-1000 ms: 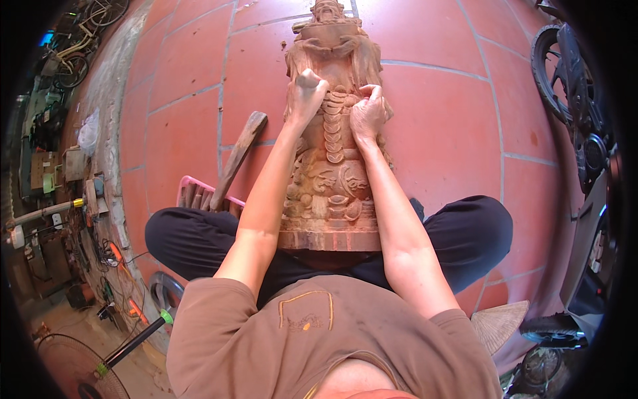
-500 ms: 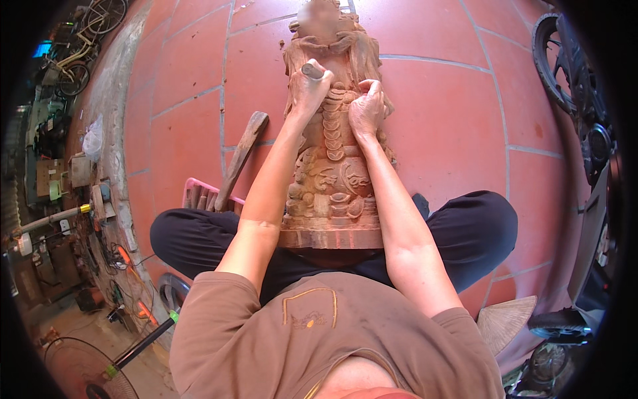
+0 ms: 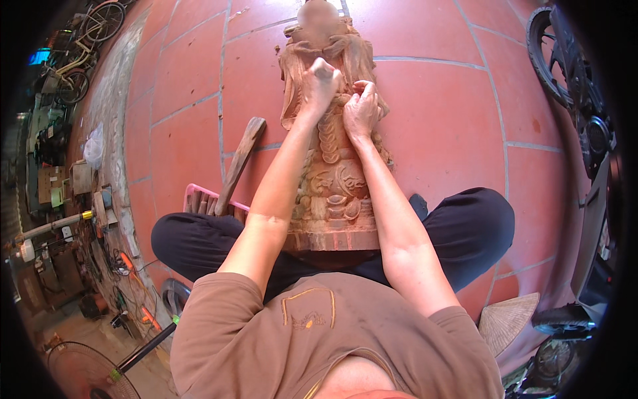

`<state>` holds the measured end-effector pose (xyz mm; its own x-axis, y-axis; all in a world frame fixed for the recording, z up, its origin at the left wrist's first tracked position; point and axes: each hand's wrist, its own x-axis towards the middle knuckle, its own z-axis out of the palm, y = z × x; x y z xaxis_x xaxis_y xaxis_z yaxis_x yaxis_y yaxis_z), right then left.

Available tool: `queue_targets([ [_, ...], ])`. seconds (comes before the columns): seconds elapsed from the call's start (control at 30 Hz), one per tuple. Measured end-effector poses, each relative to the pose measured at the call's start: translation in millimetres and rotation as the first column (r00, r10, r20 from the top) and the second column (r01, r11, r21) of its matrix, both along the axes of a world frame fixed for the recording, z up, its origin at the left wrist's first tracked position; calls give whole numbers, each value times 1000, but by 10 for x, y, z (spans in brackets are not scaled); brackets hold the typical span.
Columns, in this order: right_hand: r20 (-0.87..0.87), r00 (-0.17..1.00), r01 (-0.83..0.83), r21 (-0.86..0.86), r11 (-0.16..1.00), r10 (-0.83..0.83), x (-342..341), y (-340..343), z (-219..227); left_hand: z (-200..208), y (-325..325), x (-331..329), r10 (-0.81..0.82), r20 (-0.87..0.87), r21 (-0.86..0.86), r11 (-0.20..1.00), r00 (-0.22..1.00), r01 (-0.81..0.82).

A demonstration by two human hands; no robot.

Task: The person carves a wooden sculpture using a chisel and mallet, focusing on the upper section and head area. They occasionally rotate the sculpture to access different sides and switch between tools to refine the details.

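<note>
A brown carved wooden statue (image 3: pixel 330 181) lies on its back on the floor between my bent legs, its base nearest me and its head far away. My left hand (image 3: pixel 319 90) is closed around the round wooden handle of a carving chisel (image 3: pixel 323 72), over the statue's chest; the blade is hidden. Just right of it, my right hand (image 3: pixel 361 113) rests on the statue with its fingers curled and pinched together. Whatever those fingertips hold, if anything, does not show.
A wooden mallet (image 3: pixel 240 163) leans on a pink basket (image 3: pixel 193 189) of wooden tool handles by my left knee. A conical hat (image 3: pixel 508 324) lies at the lower right. Motorbike parts (image 3: pixel 551 60) stand at the right; a fan (image 3: pixel 83 372) and bicycles (image 3: pixel 80 50) are at the left.
My left hand has shifted slightly right, tilting the chisel handle, and is closer to my right hand. My right hand has moved a little left. The mallet stays by the basket.
</note>
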<state>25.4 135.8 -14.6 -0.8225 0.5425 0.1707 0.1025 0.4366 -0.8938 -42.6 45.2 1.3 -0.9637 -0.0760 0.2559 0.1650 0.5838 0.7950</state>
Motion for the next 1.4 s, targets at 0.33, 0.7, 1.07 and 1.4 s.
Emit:
queue_targets([
  [0.33, -92, 989, -117, -40, 992, 113, 15, 58, -1, -30, -133, 633, 39, 4, 222, 974, 999, -39],
  [0.7, -203, 780, -607, -17, 794, 592, 372, 41, 417, -7, -139, 759, -31, -83, -200, 980, 996, 14],
  [1.07, -215, 832, -458, 253, 852, 511, 269, 6, 300, 548, -424, 858, -357, 254, 127, 934, 899, 335],
  [1.4, -13, 858, -474, 362, 803, 513, 114, -42, 467, 426, -391, 787, -198, 149, 170, 970, 969, 172],
])
